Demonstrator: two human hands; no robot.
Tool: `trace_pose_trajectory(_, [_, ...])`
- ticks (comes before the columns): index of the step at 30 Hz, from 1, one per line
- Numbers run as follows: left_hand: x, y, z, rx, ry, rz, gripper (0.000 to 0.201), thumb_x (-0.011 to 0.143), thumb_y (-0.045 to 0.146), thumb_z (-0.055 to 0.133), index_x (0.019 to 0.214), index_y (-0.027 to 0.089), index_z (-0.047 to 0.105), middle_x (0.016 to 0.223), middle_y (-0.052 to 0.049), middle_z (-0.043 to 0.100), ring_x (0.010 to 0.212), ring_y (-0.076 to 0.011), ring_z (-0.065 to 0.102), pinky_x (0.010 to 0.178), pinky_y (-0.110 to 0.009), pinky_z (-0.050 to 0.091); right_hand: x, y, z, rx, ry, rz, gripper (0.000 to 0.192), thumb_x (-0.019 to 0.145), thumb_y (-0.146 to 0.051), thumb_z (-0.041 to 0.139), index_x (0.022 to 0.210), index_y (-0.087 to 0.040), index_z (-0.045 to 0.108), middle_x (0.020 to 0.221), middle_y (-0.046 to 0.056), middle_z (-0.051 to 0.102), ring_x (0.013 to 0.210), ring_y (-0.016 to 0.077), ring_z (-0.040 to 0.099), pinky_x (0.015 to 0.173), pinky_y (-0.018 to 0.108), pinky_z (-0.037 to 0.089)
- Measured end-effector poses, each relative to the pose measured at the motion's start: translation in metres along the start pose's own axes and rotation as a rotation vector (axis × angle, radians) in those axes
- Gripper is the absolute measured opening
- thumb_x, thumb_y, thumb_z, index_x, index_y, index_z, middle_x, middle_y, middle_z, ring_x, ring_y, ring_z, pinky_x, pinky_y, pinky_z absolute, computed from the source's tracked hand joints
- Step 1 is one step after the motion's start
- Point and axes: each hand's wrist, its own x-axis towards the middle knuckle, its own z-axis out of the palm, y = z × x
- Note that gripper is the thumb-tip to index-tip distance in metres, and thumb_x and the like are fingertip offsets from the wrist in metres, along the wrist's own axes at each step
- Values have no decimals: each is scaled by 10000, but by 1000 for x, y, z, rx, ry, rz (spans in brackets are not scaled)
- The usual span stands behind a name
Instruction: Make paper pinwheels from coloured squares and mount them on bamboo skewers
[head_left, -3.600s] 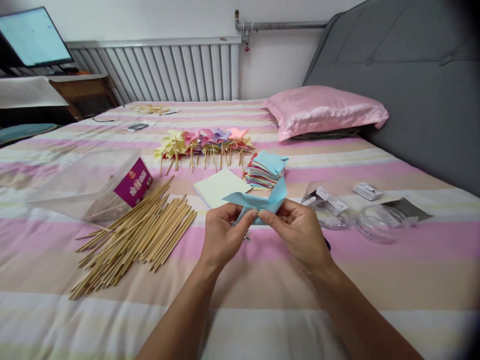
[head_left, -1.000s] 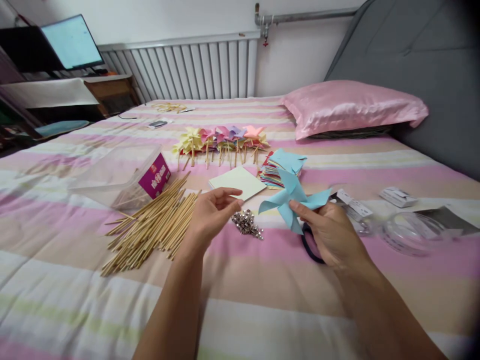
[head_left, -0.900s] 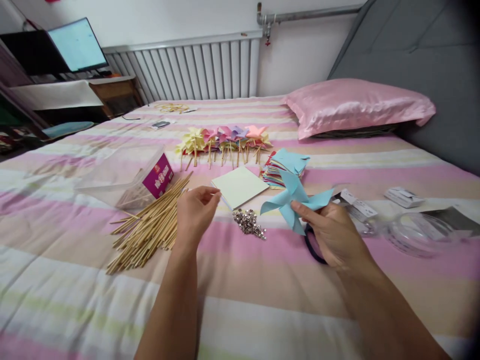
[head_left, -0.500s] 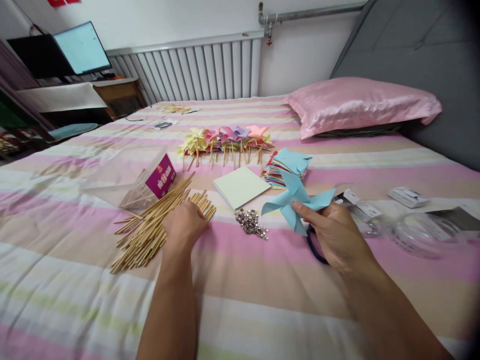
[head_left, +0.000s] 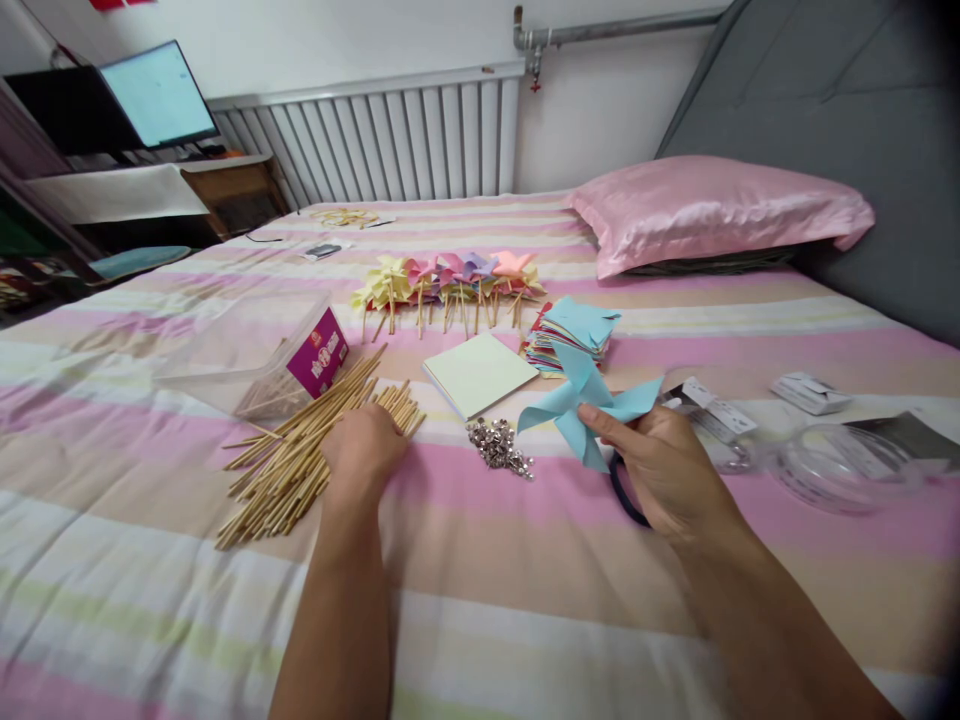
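My right hand [head_left: 664, 465] pinches a light blue paper pinwheel [head_left: 577, 405] at its centre, thumb on top. The pinwheel is held above the bed, with no stick showing on it. My left hand [head_left: 365, 445] rests on the pile of thin wooden sticks [head_left: 289, 485], fingers curled down among them. Its fingertips are hidden, so what they hold does not show. Between the hands lies a heap of small silver pins [head_left: 499, 447]. Behind it is a stack of pale square paper [head_left: 480, 375], and beside that a stack of cut coloured sheets [head_left: 574, 335].
Finished pinwheels on sticks [head_left: 450, 285] lie in a row farther back. A clear plastic box [head_left: 225, 350] with a purple label lies left. Dark-handled scissors or a similar ring [head_left: 624, 495], small white boxes [head_left: 810, 393] and a clear round container [head_left: 840, 468] are right; a pink pillow [head_left: 720, 215] lies behind.
The whole view has shifted slightly. Both hands stay nearly in place, the left on the sticks and the right on the blue pinwheel.
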Motion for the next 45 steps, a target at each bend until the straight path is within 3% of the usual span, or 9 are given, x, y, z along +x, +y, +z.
trace_pose_trajectory(4, [0, -1, -2, -11, 74, -6, 212, 657, 252, 562, 774, 215, 735, 809, -122, 716, 807, -325, 642, 597, -345, 417, -1, 1, 0, 1, -33, -9, 242, 622, -317, 801, 793, -175, 705, 870, 42, 720, 783, 186, 651, 729, 317, 507])
trace_pose_trajectory(8, [-4, 4, -4, -366, 125, 280, 203, 728, 312, 578, 766, 192, 738, 772, -80, 720, 747, -246, 637, 623, -307, 428, -4, -2, 1, -19, -191, -83, 172, 684, -300, 766, 804, -192, 707, 806, 20, 714, 719, 164, 641, 621, 275, 503])
trace_pose_trajectory(12, [-16, 17, -5, -844, -51, 662, 246, 785, 349, 596, 847, 144, 718, 836, -82, 713, 731, -181, 612, 626, -260, 444, -12, -12, 3, -185, -448, -240, 67, 708, -234, 744, 733, -193, 698, 719, 6, 686, 666, 148, 626, 579, 251, 486])
trace_pose_trajectory(16, [-29, 27, -8, -1029, -303, 888, 225, 813, 318, 607, 886, 125, 697, 727, -49, 662, 607, -111, 538, 549, -219, 418, -20, -21, 6, -350, -599, -398, 49, 736, -155, 705, 762, -196, 713, 726, 12, 682, 663, 136, 623, 617, 253, 493])
trace_pose_trajectory(21, [-35, 29, -14, -1068, -358, 946, 190, 795, 294, 644, 806, 117, 713, 659, -38, 640, 558, -89, 502, 515, -206, 394, -19, -21, 9, -445, -517, -720, 99, 762, -134, 687, 819, -208, 719, 826, 25, 608, 759, 128, 590, 667, 254, 478])
trace_pose_trajectory(26, [-34, 27, -15, -1058, -390, 964, 170, 769, 269, 677, 769, 108, 731, 687, -76, 664, 621, -126, 555, 553, -229, 419, -16, -19, 7, -505, -422, -886, 156, 734, -75, 685, 813, -204, 722, 903, 42, 540, 833, 144, 551, 678, 264, 471])
trace_pose_trajectory(32, [-34, 27, -16, -1065, -401, 959, 156, 744, 245, 702, 842, 133, 751, 723, -76, 658, 627, -120, 557, 534, -218, 407, -17, -16, 7, -579, -379, -943, 243, 708, -1, 664, 824, -208, 715, 941, 45, 595, 800, 145, 570, 683, 287, 477])
trace_pose_trajectory(39, [-34, 25, -16, -1026, -422, 962, 178, 775, 270, 668, 884, 155, 749, 752, -75, 644, 654, -126, 556, 550, -222, 405, -16, -17, 7, -674, -266, -1014, 117, 763, -130, 673, 815, -231, 702, 875, 38, 662, 821, 174, 630, 715, 321, 483])
trace_pose_trajectory(45, [-35, 26, -17, -1024, -462, 945, 211, 780, 309, 659, 885, 149, 746, 812, -104, 690, 717, -168, 603, 618, -251, 452, -15, -15, 8, -691, -213, -1031, 126, 774, -135, 652, 815, -244, 700, 837, 21, 692, 781, 172, 646, 713, 328, 478])
